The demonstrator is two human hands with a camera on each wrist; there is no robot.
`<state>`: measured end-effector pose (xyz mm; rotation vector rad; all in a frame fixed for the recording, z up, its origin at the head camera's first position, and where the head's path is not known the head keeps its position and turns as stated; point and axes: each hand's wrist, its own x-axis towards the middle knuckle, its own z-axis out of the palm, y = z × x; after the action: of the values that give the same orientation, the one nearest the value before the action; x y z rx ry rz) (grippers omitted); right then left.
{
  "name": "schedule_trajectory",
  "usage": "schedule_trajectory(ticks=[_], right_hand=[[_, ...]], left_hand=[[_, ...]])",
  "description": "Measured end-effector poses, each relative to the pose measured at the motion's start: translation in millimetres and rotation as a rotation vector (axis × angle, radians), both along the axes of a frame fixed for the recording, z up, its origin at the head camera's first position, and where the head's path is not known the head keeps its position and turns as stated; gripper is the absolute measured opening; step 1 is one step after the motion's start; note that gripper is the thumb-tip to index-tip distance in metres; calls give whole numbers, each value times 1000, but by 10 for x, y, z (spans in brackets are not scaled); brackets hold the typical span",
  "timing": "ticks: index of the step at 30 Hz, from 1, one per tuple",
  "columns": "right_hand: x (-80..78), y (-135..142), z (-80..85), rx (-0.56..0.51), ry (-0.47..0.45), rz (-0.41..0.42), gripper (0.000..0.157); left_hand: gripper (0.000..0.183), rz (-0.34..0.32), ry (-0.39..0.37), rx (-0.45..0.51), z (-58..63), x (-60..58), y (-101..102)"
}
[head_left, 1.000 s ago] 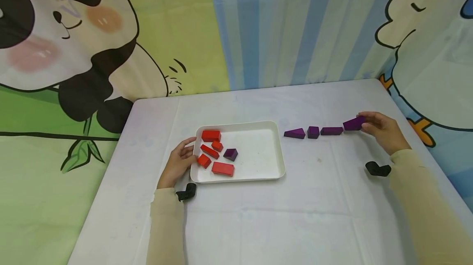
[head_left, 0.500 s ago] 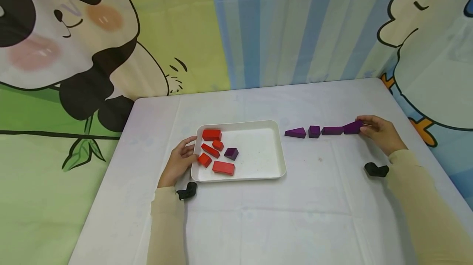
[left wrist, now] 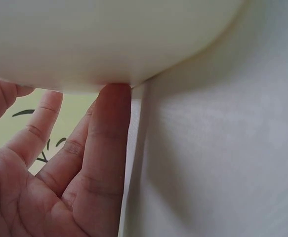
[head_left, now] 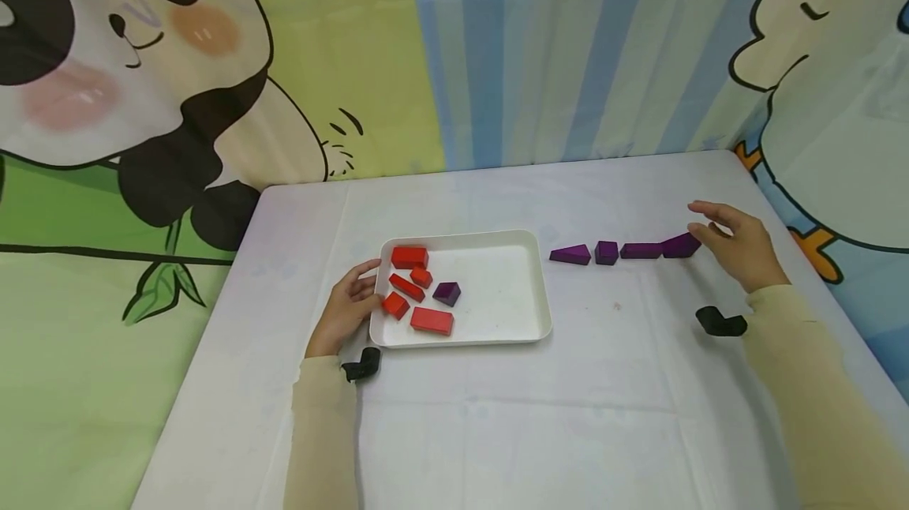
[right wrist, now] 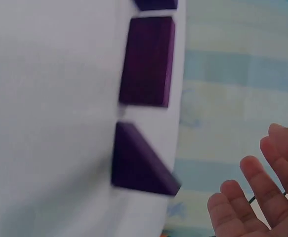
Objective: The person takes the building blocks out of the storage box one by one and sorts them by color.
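My left hand (head_left: 342,313) holds the left rim of a white tray (head_left: 500,340); in the left wrist view its fingers (left wrist: 106,148) meet the tray's outer wall. On the right, my right hand (head_left: 742,245) is off the table with its fingers spread, holding nothing. Just left of it lies a purple wedge block (head_left: 680,245), the right end of a row. A purple bar block (head_left: 641,251), a small purple cube (head_left: 607,253) and a tapered purple block (head_left: 571,255) continue leftward. The right wrist view shows the wedge and bar apart from the hand.
Inside the tray sit several red blocks (head_left: 432,320) on the left and one purple block (head_left: 447,294) near its middle. A white cloth covers the table (head_left: 525,431). Behind rises a printed curtain (head_left: 540,52).
My right hand lowered the purple wedge to the row's right end, let go of it and lifted away with fingers opened. The left hand stays at the tray.
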<state>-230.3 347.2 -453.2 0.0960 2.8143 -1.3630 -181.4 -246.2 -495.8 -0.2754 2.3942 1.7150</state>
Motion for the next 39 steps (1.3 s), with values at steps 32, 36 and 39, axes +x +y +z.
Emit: schedule_trajectory(ticks=[32,36,39], right_hand=[[-89,-1458,273,-229,78,444,31],[-149,-1640,205,-231,74,519,29],[-207,-1775,178,-244,60,571,28]], left_hand=[[67,-5,44,56,-73,15,-31],[68,-18,62,72,-87,32,-44],[67,-24,77,76,-80,18,-46]])
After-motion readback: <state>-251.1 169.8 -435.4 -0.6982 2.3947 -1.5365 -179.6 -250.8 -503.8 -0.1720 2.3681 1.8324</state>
